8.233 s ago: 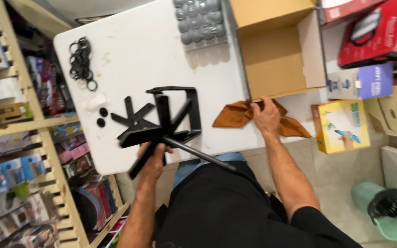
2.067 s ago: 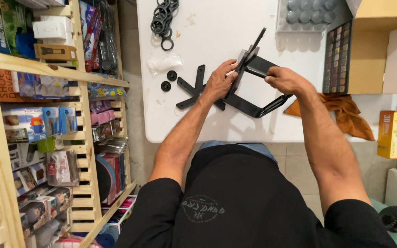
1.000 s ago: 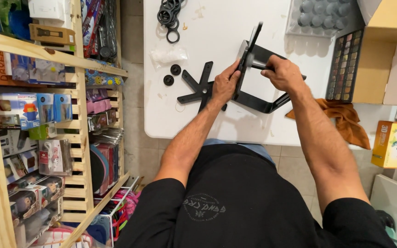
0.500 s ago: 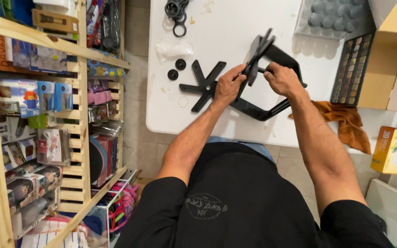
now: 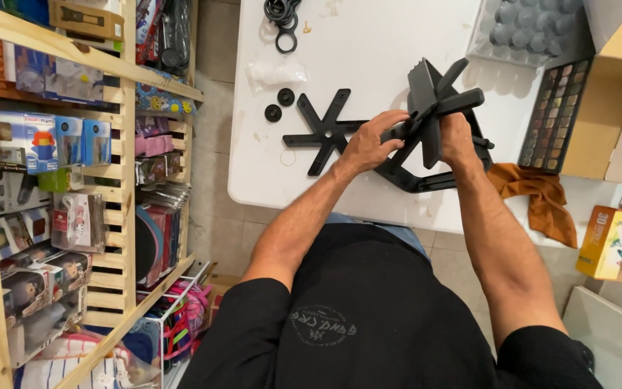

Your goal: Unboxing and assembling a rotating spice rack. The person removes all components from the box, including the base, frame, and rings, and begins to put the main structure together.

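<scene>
My left hand (image 5: 371,142) and my right hand (image 5: 458,137) both grip a black star-shaped spoked piece (image 5: 433,97) raised above a white table (image 5: 368,50). Under my hands a black frame (image 5: 426,180) rests on the table. A second black star-shaped piece (image 5: 325,130) lies flat on the table just left of my left hand. Two small round black caps (image 5: 279,105) sit further left, next to a clear plastic bag (image 5: 276,72).
Several black rings (image 5: 282,16) lie at the table's far edge. A clear blister tray (image 5: 527,29), a cardboard box (image 5: 613,86) and an orange cloth (image 5: 534,198) are on the right. Wooden shelves (image 5: 59,180) packed with toy boxes stand to the left.
The star piece in my hands has turned and risen, so more of its spokes show. The view has shifted slightly toward the table.
</scene>
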